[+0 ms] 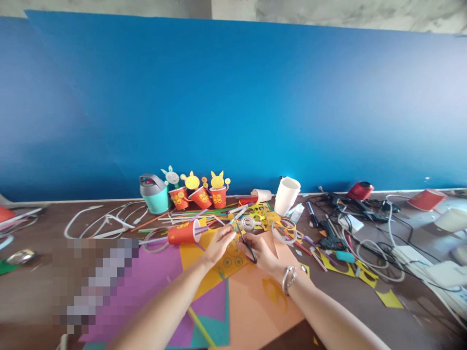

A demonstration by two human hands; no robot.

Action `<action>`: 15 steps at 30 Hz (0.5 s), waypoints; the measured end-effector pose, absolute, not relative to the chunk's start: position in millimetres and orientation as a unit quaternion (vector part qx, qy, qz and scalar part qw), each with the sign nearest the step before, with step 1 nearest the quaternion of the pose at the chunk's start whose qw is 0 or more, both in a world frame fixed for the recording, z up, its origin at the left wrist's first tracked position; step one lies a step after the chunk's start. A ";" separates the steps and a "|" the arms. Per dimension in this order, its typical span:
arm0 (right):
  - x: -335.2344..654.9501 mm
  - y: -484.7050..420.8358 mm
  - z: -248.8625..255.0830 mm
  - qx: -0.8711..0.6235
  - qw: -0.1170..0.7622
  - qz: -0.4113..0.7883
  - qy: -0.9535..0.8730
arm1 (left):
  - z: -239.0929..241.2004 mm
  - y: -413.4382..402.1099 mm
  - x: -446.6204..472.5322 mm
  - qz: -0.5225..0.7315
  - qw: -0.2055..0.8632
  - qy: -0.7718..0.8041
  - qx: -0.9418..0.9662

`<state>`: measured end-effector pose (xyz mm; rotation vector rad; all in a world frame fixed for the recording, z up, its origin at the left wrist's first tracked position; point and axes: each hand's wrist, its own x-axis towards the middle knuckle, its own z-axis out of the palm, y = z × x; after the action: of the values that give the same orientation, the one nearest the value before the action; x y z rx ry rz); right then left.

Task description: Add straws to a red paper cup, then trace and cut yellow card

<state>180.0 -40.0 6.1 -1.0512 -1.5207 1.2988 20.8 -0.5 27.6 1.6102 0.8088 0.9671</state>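
My right hand is closed on a pair of scissors with dark handles. The blades point up and away, toward the fingertips of my left hand. Those fingers pinch a small yellowish paper piece, whose outline is hard to make out beside the blades. Both hands are above a yellow paper sheet with small circles and leaf shapes drawn on it. Underneath lie a purple sheet and an orange sheet. Just left of my hands, a red paper cup rests on its side.
Several red cups with paper animal heads line the blue wall, beside a teal container. A white cup stands at the back. Rightward are yellow paper scraps, a glue gun, cables and a power strip.
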 end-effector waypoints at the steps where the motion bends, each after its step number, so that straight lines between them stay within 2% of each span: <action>1: 180.0 -40.1 6.3 -0.423 0.425 0.520 -0.608 | 28.8 -0.9 20.8 0.405 0.520 0.337 0.672; 15: 179.5 -41.8 13.2 -0.432 0.420 0.498 -0.624 | 20.8 3.2 18.8 0.432 0.513 0.328 0.666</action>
<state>179.5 -41.8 13.2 -1.0838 -1.5636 1.2485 18.8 3.2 20.8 1.6005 0.7882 1.0389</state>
